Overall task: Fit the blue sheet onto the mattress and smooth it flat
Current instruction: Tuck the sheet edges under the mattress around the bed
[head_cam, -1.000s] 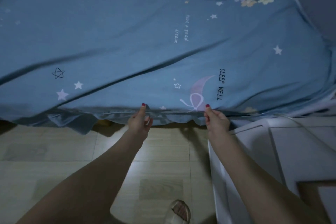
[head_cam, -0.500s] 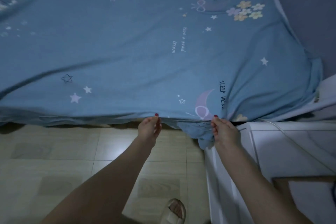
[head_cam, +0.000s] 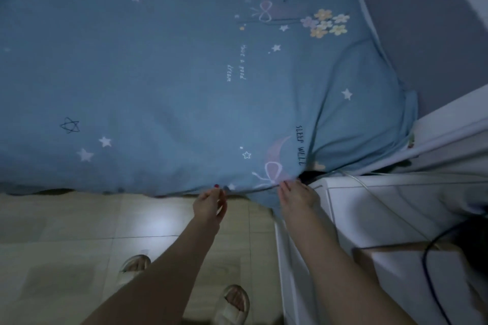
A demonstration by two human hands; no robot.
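Note:
The blue sheet, printed with stars, flowers and the words "SLEEP WELL", covers the mattress and fills the upper part of the view. Its near edge hangs over the bed's side above the floor. My left hand pinches that edge near a small star print. My right hand grips the sheet edge just below the pink bow print, beside the white furniture. A long fold runs from my right hand up toward the far right corner. The mattress itself is hidden under the sheet.
White furniture stands tight against the bed at the right, with a dark cable and a thin white cord on it. Beige floor tiles lie below the bed edge. My two sandalled feet stand on them. A grey wall borders the bed's right side.
The sheet has been drawn down and flatter; the long diagonal creases across it are gone. Both hands shifted slightly right along the edge, and the hanging bunch of cloth is pulled taut.

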